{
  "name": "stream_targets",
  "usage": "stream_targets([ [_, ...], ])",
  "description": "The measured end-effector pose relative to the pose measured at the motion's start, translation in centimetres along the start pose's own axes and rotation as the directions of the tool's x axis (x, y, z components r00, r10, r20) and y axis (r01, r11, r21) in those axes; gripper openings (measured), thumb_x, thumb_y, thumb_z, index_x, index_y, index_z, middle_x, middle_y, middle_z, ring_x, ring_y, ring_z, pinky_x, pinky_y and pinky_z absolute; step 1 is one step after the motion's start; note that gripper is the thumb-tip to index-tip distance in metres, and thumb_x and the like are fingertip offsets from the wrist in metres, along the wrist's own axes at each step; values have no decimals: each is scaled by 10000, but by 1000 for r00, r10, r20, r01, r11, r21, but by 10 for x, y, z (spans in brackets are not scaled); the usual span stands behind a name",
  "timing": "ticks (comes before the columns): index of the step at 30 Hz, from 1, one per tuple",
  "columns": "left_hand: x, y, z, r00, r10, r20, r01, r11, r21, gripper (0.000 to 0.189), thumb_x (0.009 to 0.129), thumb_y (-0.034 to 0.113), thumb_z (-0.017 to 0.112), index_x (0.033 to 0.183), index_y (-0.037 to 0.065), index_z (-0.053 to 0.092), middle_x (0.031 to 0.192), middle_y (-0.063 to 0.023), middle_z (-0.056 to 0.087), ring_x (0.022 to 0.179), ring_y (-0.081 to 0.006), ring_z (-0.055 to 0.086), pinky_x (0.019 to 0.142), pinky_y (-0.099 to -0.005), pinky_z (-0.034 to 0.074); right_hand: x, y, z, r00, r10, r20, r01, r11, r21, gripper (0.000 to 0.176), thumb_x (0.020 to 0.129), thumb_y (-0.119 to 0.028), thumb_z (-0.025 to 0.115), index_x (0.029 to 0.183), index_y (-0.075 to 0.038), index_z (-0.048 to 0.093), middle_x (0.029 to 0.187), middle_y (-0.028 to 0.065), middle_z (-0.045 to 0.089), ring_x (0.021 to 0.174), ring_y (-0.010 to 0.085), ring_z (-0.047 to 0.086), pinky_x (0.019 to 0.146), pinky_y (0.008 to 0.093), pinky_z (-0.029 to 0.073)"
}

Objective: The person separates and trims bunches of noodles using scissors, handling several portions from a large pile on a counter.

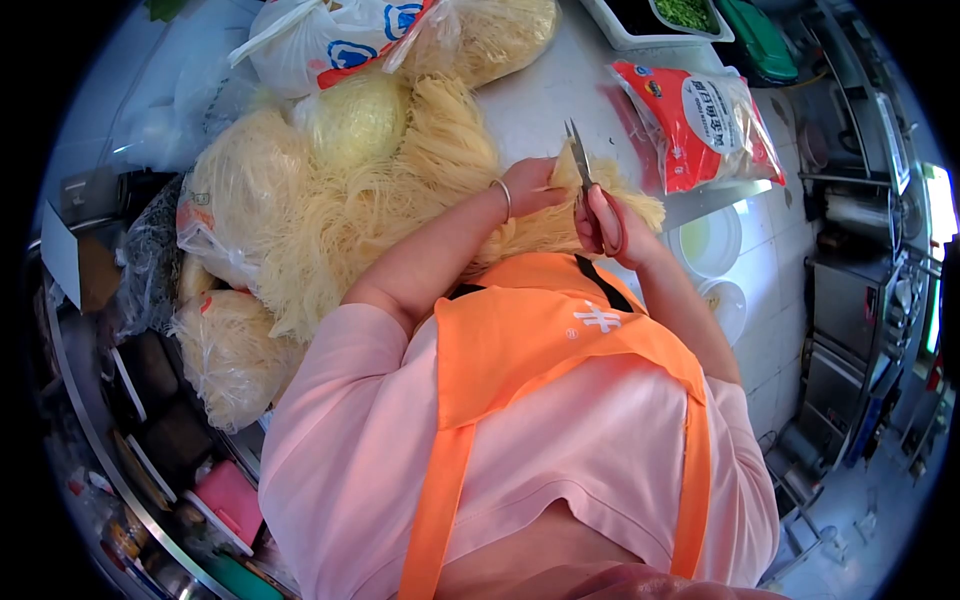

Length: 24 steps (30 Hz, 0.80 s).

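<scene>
My left hand (535, 188), with a bangle at the wrist, is closed round a bunch of pale dried noodles (566, 172). Just to its right, my right hand (600, 222) grips a pair of scissors (579, 155) by the red handles. The blades point away from me and lie against the bunch, their tips slightly apart. Under and around both hands a large heap of loose noodles (350, 215) spreads to the left over the table. My fingers partly hide where the bunch is held.
Plastic bags of noodles (245, 190) crowd the left side. At the back lies a white bag (330, 45); a red-and-white package (700, 125) sits right on the table (540, 95). A tray of chopped greens (685, 12) is beyond. White buckets (712, 245) stand on the floor.
</scene>
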<state>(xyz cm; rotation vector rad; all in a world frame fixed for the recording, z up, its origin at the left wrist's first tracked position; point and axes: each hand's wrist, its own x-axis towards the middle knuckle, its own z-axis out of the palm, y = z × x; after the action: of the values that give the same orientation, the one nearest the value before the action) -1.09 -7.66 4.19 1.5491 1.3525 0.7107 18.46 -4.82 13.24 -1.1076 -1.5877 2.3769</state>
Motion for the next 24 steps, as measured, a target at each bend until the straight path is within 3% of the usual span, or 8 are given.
stream_targets([
  [2,-4,9,-2,999,-8,-53,2,993,-115,289,749,174,635,1015,67,596,916,-90,652,821,-180,591,776,-316,458,-2,-1,0,1000,-14,-17,13,1000,-18,482,945,-505,359,770,-63,446,638,25,433,524,118,450,477,240,370],
  [7,4,-12,4,992,29,-122,-60,964,-258,254,771,175,631,990,52,595,867,-57,631,798,-143,560,758,-304,452,-12,-6,-2,990,-63,-129,52,994,-93,443,943,-470,382,770,-68,456,625,26,448,519,115,451,455,239,348],
  [10,6,-15,1,990,13,-141,-57,948,-313,231,785,164,635,980,47,596,855,-33,617,789,-119,537,750,-292,446,-22,-2,-12,998,-45,-53,42,998,-51,460,935,-490,402,797,-57,472,665,39,495,581,120,505,515,244,409],
  [12,5,-8,-2,990,10,-143,-52,956,-289,221,790,159,639,976,47,596,852,-23,611,785,-111,527,746,-287,443,-25,6,-15,958,-103,268,175,950,-260,490,922,-522,416,848,-42,483,730,49,533,673,126,551,610,256,461],
  [13,2,4,-5,990,1,-142,-43,956,-290,213,797,150,639,978,46,598,867,-16,613,795,-107,527,750,-284,443,-25,7,-13,959,-103,265,174,950,-260,490,922,-522,416,848,-42,483,730,49,533,673,126,551,610,256,461],
  [15,2,7,-4,990,-10,-142,-33,956,-291,205,803,141,639,980,46,600,882,-10,615,804,-104,527,754,-281,442,-24,9,-9,968,54,247,38,935,-353,526,904,-557,427,884,-33,478,766,48,532,734,133,567,678,269,478],
  [18,6,-12,3,989,-11,-146,-41,938,-345,203,822,134,627,1003,47,602,911,-8,618,830,-108,535,776,-282,442,-20,22,-11,985,4,173,43,963,-266,512,917,-555,385,844,-56,470,734,30,508,677,124,550,626,257,461],
  [24,7,-18,5,995,-24,-95,-18,909,-416,226,824,96,610,1045,48,599,966,-4,616,892,-103,543,819,-274,436,-17,21,-16,987,40,157,5,960,-280,501,921,-550,384,844,-61,465,735,29,501,688,124,558,630,261,465],
])
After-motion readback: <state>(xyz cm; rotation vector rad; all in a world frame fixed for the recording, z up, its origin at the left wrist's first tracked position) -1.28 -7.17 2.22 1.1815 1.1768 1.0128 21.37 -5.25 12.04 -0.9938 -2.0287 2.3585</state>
